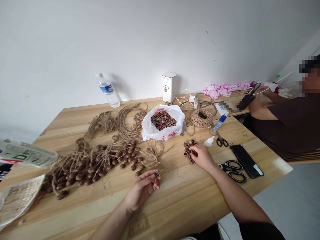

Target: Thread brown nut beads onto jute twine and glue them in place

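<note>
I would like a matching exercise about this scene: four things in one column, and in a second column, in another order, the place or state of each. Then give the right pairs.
Column 1
1. Person's left hand
2. Person's right hand
3. White plastic bag with red print
4. Clear plastic bottle with blue label

Column 2
A. Standing near the pale wall
B. Open, with many brown shell pieces inside
C. Holding a small dark piece at the fingertips
D. Reaching into a small loose brown pile

Pairs: 1-C, 2-D, 3-B, 4-A

Head view (forward, downward) over table [175,203]
</note>
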Action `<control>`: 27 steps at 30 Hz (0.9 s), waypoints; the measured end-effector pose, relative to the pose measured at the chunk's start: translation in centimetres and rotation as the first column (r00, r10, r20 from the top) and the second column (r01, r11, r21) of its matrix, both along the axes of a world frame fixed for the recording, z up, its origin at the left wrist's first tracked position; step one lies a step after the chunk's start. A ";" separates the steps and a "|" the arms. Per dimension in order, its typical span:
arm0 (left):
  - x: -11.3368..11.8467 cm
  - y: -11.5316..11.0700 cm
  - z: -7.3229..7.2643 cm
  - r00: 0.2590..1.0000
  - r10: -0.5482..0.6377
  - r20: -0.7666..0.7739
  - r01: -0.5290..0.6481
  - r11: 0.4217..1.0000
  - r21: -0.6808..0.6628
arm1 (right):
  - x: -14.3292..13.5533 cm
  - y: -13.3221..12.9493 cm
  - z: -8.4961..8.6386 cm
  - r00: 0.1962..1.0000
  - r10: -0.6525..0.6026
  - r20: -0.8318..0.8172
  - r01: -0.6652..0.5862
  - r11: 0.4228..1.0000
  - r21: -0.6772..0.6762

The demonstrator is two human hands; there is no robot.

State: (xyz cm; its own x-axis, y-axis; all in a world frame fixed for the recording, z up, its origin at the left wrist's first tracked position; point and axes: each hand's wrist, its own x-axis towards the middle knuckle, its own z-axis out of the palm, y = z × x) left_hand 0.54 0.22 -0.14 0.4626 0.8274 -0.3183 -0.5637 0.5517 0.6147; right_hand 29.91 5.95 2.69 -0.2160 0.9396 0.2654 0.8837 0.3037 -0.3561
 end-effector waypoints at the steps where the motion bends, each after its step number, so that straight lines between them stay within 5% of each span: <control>1: 0.0 0.0 0.0 1.000 0.001 0.002 -0.001 1.000 -0.002 | 0.0 0.0 -0.1 1.000 -0.004 -0.001 0.004 1.000 0.011; 16: 0.0 0.1 0.0 1.000 0.001 0.018 -0.001 1.000 -0.001 | 0.5 0.4 -0.7 0.975 -0.109 -0.195 0.141 0.978 0.155; 27: 0.1 0.1 -0.3 1.000 0.005 0.025 -0.006 1.000 0.031 | 0.2 0.5 -0.5 0.933 -0.023 -0.360 0.087 0.983 0.163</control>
State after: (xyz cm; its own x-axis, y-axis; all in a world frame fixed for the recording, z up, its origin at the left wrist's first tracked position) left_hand 0.61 0.31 -0.43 0.4657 0.8391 -0.2813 -0.5818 0.5298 0.6171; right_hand 30.10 6.47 2.18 -0.0265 0.8798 0.4746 0.7261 0.3433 -0.5958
